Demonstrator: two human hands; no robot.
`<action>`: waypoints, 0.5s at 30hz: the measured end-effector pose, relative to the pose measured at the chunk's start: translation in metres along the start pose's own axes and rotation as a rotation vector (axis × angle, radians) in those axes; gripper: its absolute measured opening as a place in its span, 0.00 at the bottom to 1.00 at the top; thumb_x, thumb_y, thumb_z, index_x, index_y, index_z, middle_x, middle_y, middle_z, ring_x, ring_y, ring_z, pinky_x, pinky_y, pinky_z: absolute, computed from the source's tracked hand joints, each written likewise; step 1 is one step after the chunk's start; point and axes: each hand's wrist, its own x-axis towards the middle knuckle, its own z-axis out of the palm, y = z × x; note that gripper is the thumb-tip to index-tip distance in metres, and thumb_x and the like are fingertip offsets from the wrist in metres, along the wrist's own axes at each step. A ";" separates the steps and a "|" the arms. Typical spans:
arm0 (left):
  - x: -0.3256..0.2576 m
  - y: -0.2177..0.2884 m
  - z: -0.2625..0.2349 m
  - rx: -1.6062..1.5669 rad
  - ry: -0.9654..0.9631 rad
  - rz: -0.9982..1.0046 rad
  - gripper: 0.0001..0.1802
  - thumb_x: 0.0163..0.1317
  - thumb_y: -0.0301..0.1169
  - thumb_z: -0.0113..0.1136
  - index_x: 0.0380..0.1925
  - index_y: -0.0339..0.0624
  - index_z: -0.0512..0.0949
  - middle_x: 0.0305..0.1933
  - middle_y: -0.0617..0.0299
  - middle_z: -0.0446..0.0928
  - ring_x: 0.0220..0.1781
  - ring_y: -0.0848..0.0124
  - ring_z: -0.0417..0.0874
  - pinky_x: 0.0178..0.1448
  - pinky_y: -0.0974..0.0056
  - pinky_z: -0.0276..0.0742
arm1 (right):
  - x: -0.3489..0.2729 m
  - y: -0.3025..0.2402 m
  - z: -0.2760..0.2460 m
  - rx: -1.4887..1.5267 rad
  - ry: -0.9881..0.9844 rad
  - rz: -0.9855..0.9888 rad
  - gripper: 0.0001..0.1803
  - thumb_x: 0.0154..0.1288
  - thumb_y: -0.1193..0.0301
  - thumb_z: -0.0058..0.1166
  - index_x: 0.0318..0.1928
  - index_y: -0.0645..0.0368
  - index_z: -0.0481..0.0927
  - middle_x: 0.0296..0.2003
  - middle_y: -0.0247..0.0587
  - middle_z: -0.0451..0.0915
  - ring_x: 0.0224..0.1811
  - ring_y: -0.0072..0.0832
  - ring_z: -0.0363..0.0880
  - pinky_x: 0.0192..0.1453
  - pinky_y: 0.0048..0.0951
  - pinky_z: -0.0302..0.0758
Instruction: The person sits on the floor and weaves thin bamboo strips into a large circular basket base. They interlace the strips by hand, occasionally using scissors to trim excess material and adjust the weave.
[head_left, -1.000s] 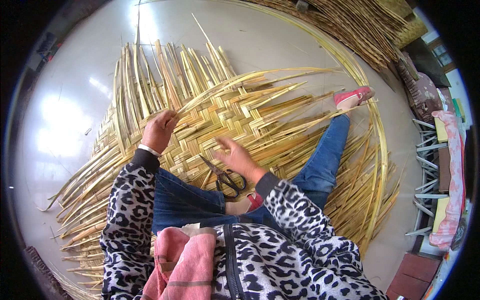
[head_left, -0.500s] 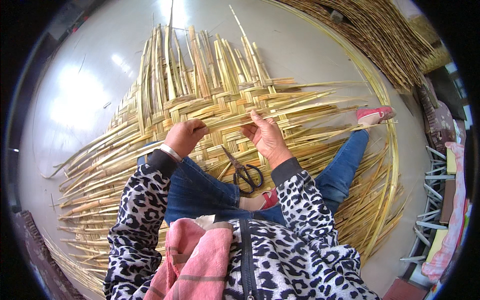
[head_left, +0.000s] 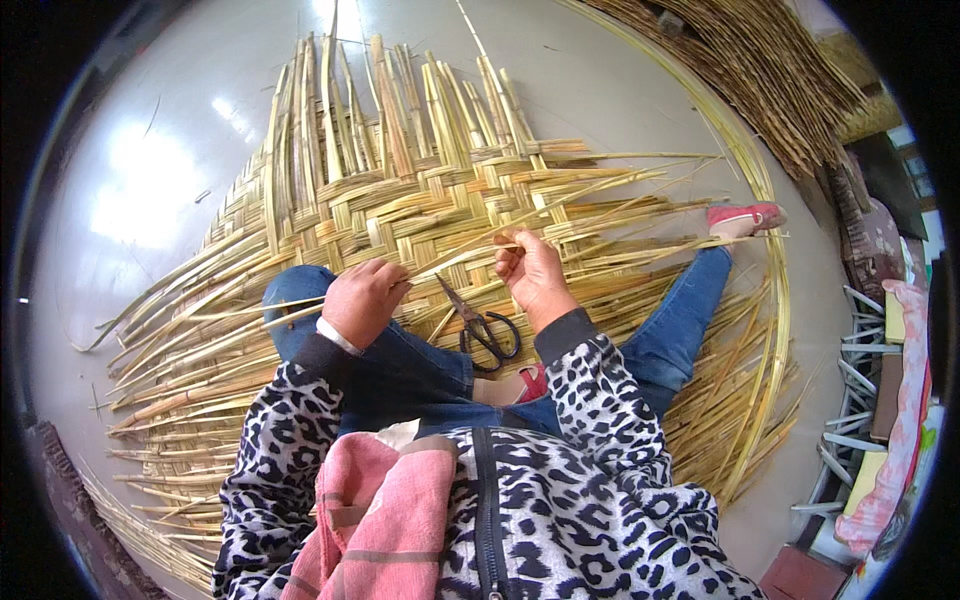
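Note:
A large mat of woven yellow reed strips (head_left: 420, 200) lies on the floor under my legs. My left hand (head_left: 362, 298) rests knuckles-up on the mat's near edge, fingers curled over a strip. My right hand (head_left: 530, 270) pinches a long thin strip that runs off to the right. Black scissors (head_left: 480, 325) lie on the mat between my hands, touched by neither. My blue-jeaned legs are spread over the strips, with a red shoe (head_left: 745, 217) at the right.
Loose reed strips fan out to the left (head_left: 170, 400) and right (head_left: 740, 400). A pile of reeds (head_left: 760, 70) lies at the far right. The grey shiny floor (head_left: 130, 170) shows at the left. Metal racks and pink cloth (head_left: 890, 400) stand at the right edge.
Both hands have shifted along the mat's woven edge; my right hand has lifted off the scissors area and now pinches a strip. The view has tilted, and the scissors stay put.

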 end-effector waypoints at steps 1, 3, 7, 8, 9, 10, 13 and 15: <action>-0.001 0.001 0.001 -0.013 -0.015 -0.052 0.10 0.63 0.36 0.60 0.33 0.40 0.79 0.34 0.55 0.79 0.37 0.52 0.81 0.41 0.54 0.78 | -0.001 -0.001 0.000 0.027 0.019 0.012 0.04 0.68 0.72 0.49 0.41 0.56 0.76 0.32 0.43 0.84 0.22 0.27 0.80 0.22 0.28 0.78; -0.002 0.002 0.000 -0.048 -0.029 -0.144 0.11 0.62 0.36 0.61 0.33 0.38 0.79 0.33 0.55 0.80 0.36 0.51 0.81 0.39 0.54 0.79 | -0.008 -0.004 0.000 0.063 -0.116 0.031 0.05 0.66 0.71 0.56 0.40 0.56 0.76 0.30 0.39 0.82 0.26 0.26 0.82 0.26 0.27 0.80; -0.001 -0.001 -0.020 -0.487 -0.203 -0.389 0.10 0.64 0.32 0.62 0.36 0.34 0.81 0.26 0.59 0.81 0.26 0.71 0.82 0.32 0.66 0.78 | -0.022 -0.014 0.000 0.090 -0.314 0.034 0.04 0.67 0.72 0.58 0.40 0.56 0.78 0.29 0.34 0.81 0.31 0.25 0.83 0.33 0.26 0.82; 0.000 -0.001 -0.024 -0.638 -0.244 -0.444 0.11 0.65 0.32 0.62 0.38 0.33 0.82 0.25 0.62 0.80 0.26 0.78 0.79 0.31 0.71 0.77 | -0.023 -0.015 0.001 0.075 -0.334 0.031 0.04 0.68 0.72 0.58 0.40 0.56 0.78 0.29 0.34 0.81 0.31 0.25 0.82 0.33 0.26 0.82; 0.002 0.000 -0.029 -0.670 -0.284 -0.433 0.11 0.66 0.32 0.62 0.37 0.33 0.82 0.25 0.63 0.80 0.25 0.78 0.80 0.31 0.71 0.77 | -0.025 -0.016 0.003 0.054 -0.326 0.032 0.04 0.68 0.72 0.58 0.41 0.57 0.79 0.29 0.34 0.81 0.30 0.24 0.82 0.34 0.27 0.82; 0.003 -0.001 -0.036 -0.684 -0.339 -0.452 0.11 0.66 0.32 0.62 0.37 0.33 0.82 0.26 0.63 0.80 0.25 0.78 0.80 0.31 0.71 0.77 | -0.025 -0.017 0.005 0.035 -0.331 0.040 0.05 0.69 0.70 0.58 0.41 0.57 0.79 0.29 0.33 0.80 0.30 0.24 0.81 0.33 0.25 0.82; 0.004 0.001 -0.050 -0.656 -0.349 -0.469 0.11 0.65 0.32 0.61 0.37 0.33 0.83 0.26 0.61 0.81 0.26 0.75 0.80 0.31 0.69 0.77 | -0.026 -0.016 0.011 0.018 -0.378 0.059 0.05 0.69 0.69 0.58 0.40 0.56 0.79 0.28 0.33 0.80 0.29 0.23 0.80 0.32 0.24 0.81; 0.006 0.006 -0.054 -0.460 -0.268 -0.422 0.09 0.65 0.30 0.61 0.38 0.34 0.83 0.26 0.59 0.82 0.26 0.71 0.82 0.32 0.67 0.78 | -0.028 -0.015 0.018 -0.036 -0.342 -0.001 0.05 0.68 0.69 0.60 0.38 0.57 0.81 0.26 0.31 0.80 0.29 0.22 0.81 0.31 0.23 0.81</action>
